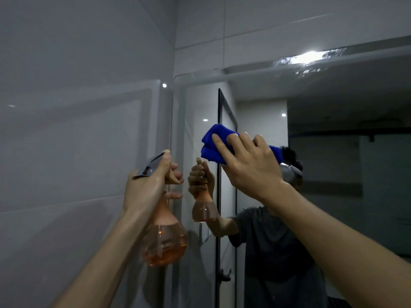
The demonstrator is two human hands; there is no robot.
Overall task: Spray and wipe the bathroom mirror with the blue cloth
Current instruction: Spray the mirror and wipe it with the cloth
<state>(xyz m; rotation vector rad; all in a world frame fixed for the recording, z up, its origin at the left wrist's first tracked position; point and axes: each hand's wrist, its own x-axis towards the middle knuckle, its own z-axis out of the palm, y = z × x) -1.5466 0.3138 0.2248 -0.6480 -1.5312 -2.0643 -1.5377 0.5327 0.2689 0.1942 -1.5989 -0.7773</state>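
Observation:
The bathroom mirror [333, 174] fills the right half of the view, its rounded left edge near the wall corner. My right hand [249, 165] presses a folded blue cloth [211, 144] flat against the glass in the mirror's upper left part, fingers spread over it. My left hand [151, 183] grips the neck and trigger of a spray bottle [164, 241] with an orange round body, a little liquid at its bottom, and a tan nozzle pointing toward the mirror's left edge. Both hands and the bottle are reflected in the glass.
A glossy grey tiled wall [77, 130] stands on the left, meeting the mirror wall in a corner. A bright light glare [309, 57] sits on the mirror's top edge. The glass reflects a black-framed door [219, 196] and a person in a dark shirt.

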